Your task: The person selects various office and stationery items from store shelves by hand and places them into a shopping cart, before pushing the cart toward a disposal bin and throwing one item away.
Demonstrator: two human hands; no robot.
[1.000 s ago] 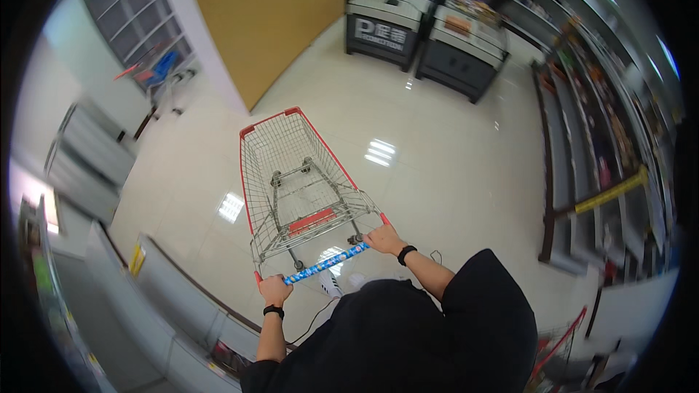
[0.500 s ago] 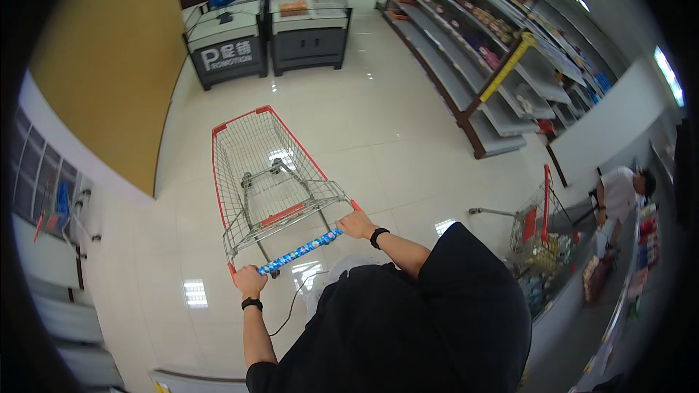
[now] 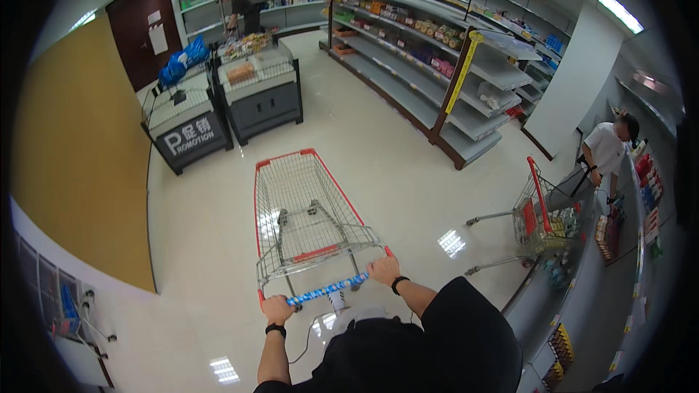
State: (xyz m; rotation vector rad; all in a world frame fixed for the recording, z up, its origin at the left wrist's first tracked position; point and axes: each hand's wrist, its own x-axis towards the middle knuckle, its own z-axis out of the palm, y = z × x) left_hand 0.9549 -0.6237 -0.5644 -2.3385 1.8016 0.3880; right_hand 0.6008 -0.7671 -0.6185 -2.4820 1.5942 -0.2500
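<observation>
A wire shopping cart [image 3: 314, 218] with red rim trim stands in front of me, its basket empty. Its push bar [image 3: 328, 290] is wrapped in a blue patterned sleeve. At the bar's left end, my left hand [image 3: 277, 309] is closed around it. My right hand [image 3: 384, 270] grips the bar's other end, beside a red corner piece. Both wrists wear dark bands. One of my shoes [image 3: 337, 300] shows just below the bar.
Dark promotion bins [image 3: 261, 94] stand ahead to the left, by a tan wall panel [image 3: 84, 138]. A shelf unit [image 3: 408, 73] runs along the right. Another cart [image 3: 539, 211] is at the right, near a person in white [image 3: 606, 147]. A person in dark clothes [image 3: 244, 13] stands behind the bins.
My view has tilted up, showing more of the back wall shelves and the person behind the bins. The cart points more toward the shelf unit. Both hands stay on the bar.
</observation>
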